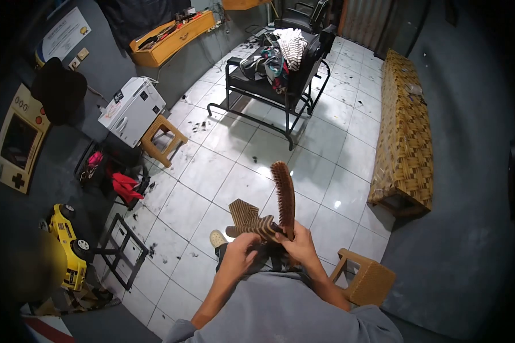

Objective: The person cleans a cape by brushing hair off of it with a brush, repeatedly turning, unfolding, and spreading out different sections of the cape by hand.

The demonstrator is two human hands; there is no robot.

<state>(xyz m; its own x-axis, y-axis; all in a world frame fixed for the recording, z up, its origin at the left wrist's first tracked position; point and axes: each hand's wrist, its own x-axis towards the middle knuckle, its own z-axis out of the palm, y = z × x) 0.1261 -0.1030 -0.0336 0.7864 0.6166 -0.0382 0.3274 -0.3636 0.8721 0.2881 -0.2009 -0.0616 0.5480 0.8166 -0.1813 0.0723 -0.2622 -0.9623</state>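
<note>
My right hand (298, 247) is closed around the lower end of a brown brush (285, 197). The brush stands upright, curved, with its dark bristles facing left. A folded thing with tan and dark stripes (250, 219), like a piece of cloth, lies just left of the brush, its right end against my right hand. My left hand (240, 251) is at the lower edge of this striped piece, fingers curled in. Its fingertips are partly hidden, and the striped piece appears gripped there. Below both hands, dark clothing is partly covered.
A black barber chair (269, 86) holds a striped cloth (290, 48). Stools (369, 280) (161, 140) stand at lower right and left. A woven bench (403, 131) lines the right wall. On the left are a white cabinet (133, 108) and yellow toy car (68, 246). Hair clippings dot the tiles.
</note>
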